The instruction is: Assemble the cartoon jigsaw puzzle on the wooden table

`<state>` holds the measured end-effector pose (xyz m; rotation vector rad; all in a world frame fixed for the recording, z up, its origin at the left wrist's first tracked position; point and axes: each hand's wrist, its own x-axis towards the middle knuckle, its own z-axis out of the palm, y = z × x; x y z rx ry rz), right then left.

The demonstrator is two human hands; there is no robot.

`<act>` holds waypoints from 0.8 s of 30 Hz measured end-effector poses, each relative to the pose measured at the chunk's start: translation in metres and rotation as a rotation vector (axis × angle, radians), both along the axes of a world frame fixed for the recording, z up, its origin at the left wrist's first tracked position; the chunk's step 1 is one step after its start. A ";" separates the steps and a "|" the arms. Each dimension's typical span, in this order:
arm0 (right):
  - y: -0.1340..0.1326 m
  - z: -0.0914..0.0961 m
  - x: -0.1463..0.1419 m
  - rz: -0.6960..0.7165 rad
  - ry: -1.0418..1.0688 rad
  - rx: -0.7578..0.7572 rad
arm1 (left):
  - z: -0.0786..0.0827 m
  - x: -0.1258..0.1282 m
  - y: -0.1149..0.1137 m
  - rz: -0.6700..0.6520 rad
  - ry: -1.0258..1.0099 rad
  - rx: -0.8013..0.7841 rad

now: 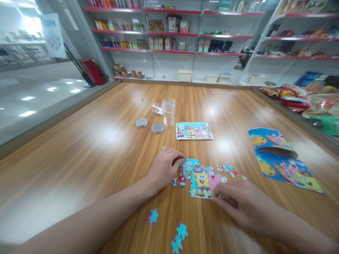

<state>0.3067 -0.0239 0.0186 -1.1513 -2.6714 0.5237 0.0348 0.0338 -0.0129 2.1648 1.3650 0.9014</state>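
Note:
A partly joined jigsaw puzzle (201, 179) with cartoon figures lies flat on the wooden table. My left hand (167, 163) is at its upper left corner, index finger and thumb closed on the edge there. At the lower right edge, the fingers of my right hand (236, 198) are pinched together; whatever is between them is hidden. Loose puzzle pieces (227, 168) are scattered beyond my right hand, and a few small pieces (174, 182) lie beside my left wrist. Nearer to me are a single blue piece (153, 216) and more blue pieces (182, 231).
Behind the puzzle lies a picture card (194, 131). Two silver lids (158, 128) sit by an upright clear jar (168, 112) and a clear jar on its side (156, 108). A folded blue leaflet (286, 164) is at right, near bagged goods (288, 96). Stocked shelves (172, 32) stand behind.

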 end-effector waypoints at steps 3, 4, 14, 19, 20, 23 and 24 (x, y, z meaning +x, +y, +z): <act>0.001 -0.001 -0.001 -0.001 -0.013 -0.002 | -0.001 0.000 0.000 0.012 0.011 0.004; 0.002 -0.002 -0.001 -0.001 -0.016 -0.003 | -0.001 0.000 0.000 0.015 0.014 0.005; 0.001 0.000 0.002 0.004 0.016 0.034 | -0.002 0.001 -0.003 0.015 -0.010 0.090; 0.002 0.001 0.004 0.001 0.046 0.060 | -0.004 -0.002 -0.005 -0.042 0.052 0.178; 0.003 0.001 0.006 -0.015 0.047 0.063 | -0.001 -0.004 -0.006 -0.063 0.051 0.210; 0.010 0.001 0.015 -0.131 0.055 0.071 | 0.010 -0.011 -0.007 -0.184 0.070 0.308; 0.013 0.001 0.020 -0.190 0.060 0.079 | 0.015 -0.014 -0.007 -0.216 0.077 0.324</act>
